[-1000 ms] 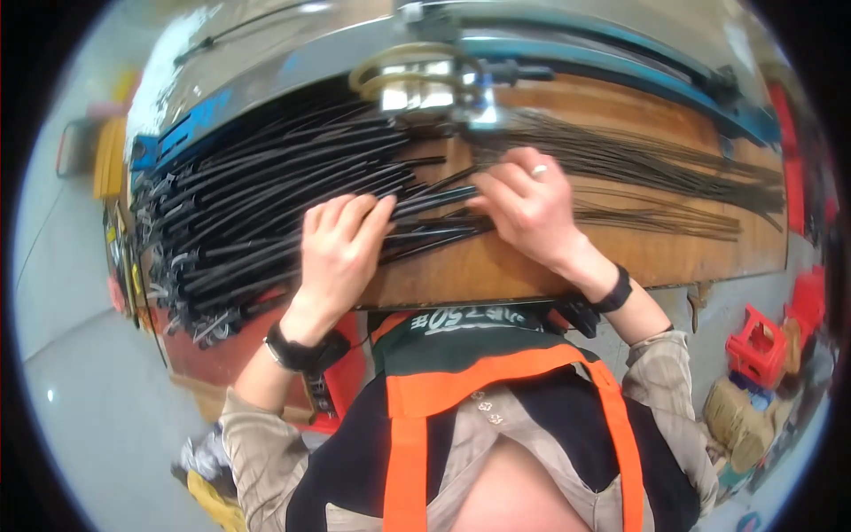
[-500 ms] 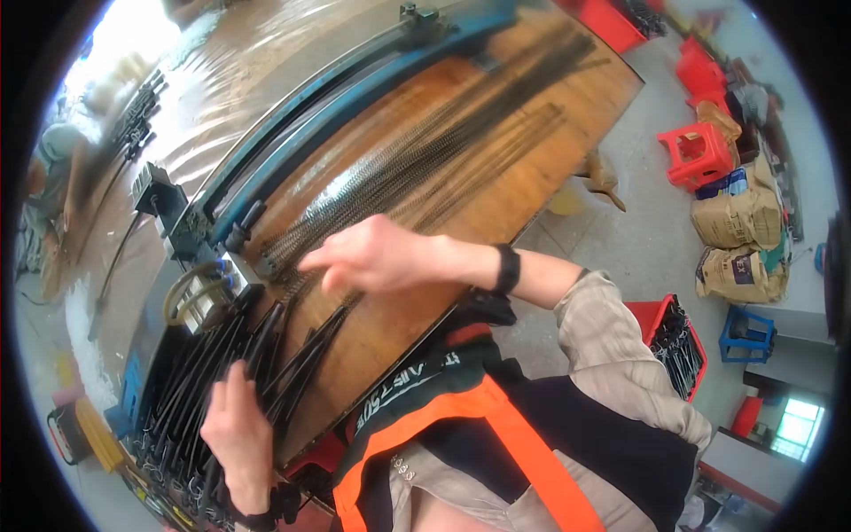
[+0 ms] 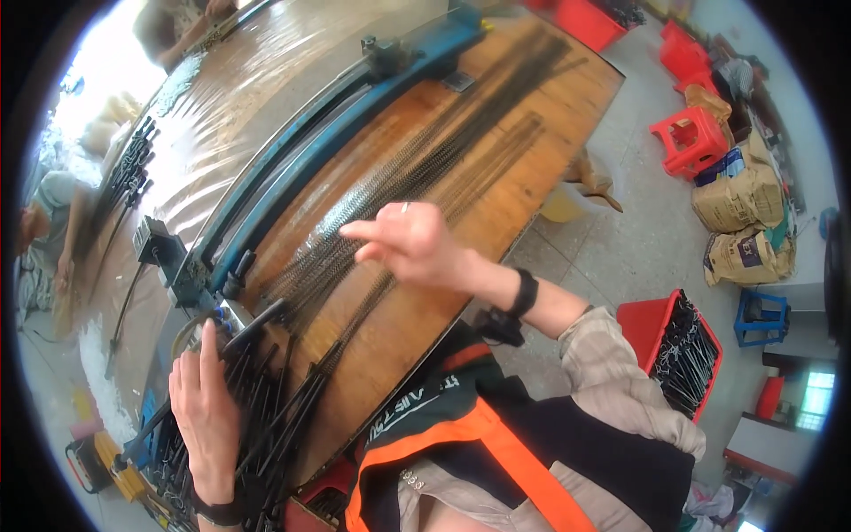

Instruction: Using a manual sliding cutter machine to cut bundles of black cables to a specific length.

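My left hand (image 3: 204,412) is at the lower left, fingers long and close together with the index finger raised. A slanting black rod (image 3: 255,328) passes under these fingers, gripped against the palm; the thumb is hidden. More black rods (image 3: 297,403) lie in a loose bunch beside and beneath this hand. Over the wooden table my right hand (image 3: 415,244) is closed, index finger and thumb brought together toward the left; anything between them is too small to make out. Long thin dark coiled springs (image 3: 408,173) lie under and beyond it.
A blue rail (image 3: 332,133) with a metal clamp device (image 3: 168,257) runs along the table (image 3: 505,186). Plastic sheeting covers the far surface, where other people sit. To the right stand a red bin (image 3: 651,328) of metal-ended rods, a red stool (image 3: 687,142) and sacks (image 3: 740,199).
My left hand has moved left, and the black rod by it now slants more toward the right. My right hand has shifted right, away from the clamp device. The view has turned slightly.
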{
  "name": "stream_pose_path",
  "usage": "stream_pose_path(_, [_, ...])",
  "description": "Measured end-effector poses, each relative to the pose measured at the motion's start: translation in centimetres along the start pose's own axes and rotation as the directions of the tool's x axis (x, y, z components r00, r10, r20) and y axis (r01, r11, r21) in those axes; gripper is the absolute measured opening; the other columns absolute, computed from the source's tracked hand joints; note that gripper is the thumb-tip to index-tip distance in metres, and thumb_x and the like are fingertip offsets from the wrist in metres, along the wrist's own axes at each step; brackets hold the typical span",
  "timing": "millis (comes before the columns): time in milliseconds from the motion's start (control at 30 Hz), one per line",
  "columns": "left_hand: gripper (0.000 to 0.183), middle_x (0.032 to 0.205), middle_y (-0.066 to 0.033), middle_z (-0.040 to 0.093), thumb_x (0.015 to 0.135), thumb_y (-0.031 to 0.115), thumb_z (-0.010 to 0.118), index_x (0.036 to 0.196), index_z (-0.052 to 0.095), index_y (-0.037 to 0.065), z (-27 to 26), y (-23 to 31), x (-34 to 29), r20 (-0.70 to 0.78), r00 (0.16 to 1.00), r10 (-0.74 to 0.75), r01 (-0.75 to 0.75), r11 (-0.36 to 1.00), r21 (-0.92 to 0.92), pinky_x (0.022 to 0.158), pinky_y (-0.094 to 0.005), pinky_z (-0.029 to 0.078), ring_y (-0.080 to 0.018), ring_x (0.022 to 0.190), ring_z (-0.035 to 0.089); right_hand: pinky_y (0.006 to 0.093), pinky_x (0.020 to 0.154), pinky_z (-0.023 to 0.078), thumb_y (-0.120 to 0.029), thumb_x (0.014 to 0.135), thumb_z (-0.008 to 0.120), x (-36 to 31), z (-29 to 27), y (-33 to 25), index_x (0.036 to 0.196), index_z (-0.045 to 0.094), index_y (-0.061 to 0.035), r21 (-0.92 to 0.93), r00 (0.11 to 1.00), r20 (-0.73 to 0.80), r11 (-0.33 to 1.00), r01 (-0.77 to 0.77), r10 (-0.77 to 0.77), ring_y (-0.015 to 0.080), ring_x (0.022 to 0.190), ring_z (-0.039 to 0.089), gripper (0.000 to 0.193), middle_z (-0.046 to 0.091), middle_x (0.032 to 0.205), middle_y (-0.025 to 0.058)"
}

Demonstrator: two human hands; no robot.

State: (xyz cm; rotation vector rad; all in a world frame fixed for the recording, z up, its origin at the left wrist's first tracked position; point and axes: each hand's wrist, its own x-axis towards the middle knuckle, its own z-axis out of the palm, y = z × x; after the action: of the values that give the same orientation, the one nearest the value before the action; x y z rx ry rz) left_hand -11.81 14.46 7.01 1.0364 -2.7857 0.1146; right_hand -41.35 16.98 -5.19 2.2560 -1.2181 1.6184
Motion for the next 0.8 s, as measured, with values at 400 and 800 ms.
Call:
stream_pose_path(400, [0.043,0.087,-0.0134,0.06,0.086,-0.005,0.059,0.128,0.06,0.008,0.3,-1.5,1.6,-0.032,0.999,0.034,-0.037,0.995,-0.094,0.072,-0.0413,0.049,-0.0299,0.08,0.059,0.0319,0.051,0.043,-0.036,0.095,0.064,0.4,1.7,3.1,0.112,0.071,-0.0138,-0.212,0.984,-0.083,0.967,0.139,-0.159,0.0151,0.058,0.053,0.029,0.056,0.067,0.0002])
stream_pose_path(800, [0.024,0.093,-0.0171,0.068,0.097,0.009,0.061,0.119,0.064,0.0,-8.3,-12.7,-6.7,-0.477,0.792,-0.381,0.427,0.904,-0.015,0.076,-0.0335,0.05,-0.0247,0.082,0.065,0.0333,0.078,0.05,-0.013,0.091,0.069,12.6,13.2,1.7,0.098,0.071,-0.0044,0.322,0.888,0.347,0.85,-0.416,0.303,0.0239,0.082,0.067,0.011,0.071,0.088,0.0109])
